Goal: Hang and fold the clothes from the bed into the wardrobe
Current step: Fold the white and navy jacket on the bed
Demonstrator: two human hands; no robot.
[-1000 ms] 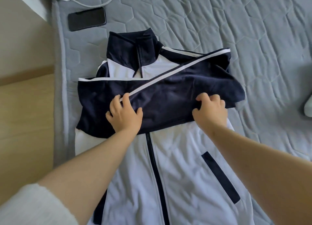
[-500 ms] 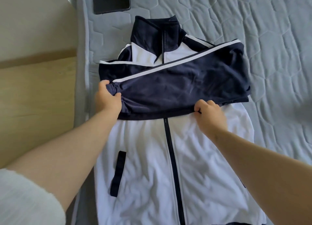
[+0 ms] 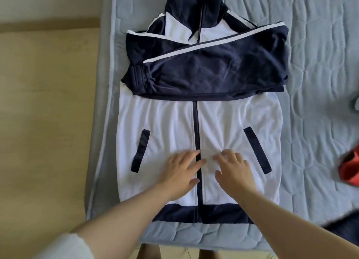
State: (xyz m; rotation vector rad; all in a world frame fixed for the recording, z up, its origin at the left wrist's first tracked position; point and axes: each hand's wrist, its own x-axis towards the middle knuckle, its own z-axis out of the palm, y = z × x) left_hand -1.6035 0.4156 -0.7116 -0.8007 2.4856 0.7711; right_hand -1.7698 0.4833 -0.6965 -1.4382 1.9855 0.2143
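I see the jacket (image 3: 171,134) lying front-up on the bed (image 3: 314,68), zipped, collar away from me and navy hem nearest me. My left hand (image 3: 181,173) lies flat and spread on the white front, fingers splayed, holding nothing; its fingertips reach the zip (image 3: 196,126). My right hand (image 3: 234,171) rests just right of the left one, across the zip, also flat with fingers spread and empty. The two hands are close together, not quite touching.

Beyond both hands, the two navy sleeves (image 3: 213,72) are folded across the chest, one over the other, with a ribbed cuff (image 3: 138,77) up and to the left of my left hand. A navy pocket strip (image 3: 140,152) lies just left of the left hand; another (image 3: 256,150) sits just right of the right hand. Far right of the right hand, a red item (image 3: 349,169) lies on the bed, blurred. To the left of the left hand, past the bed edge, is wooden floor (image 3: 48,122).
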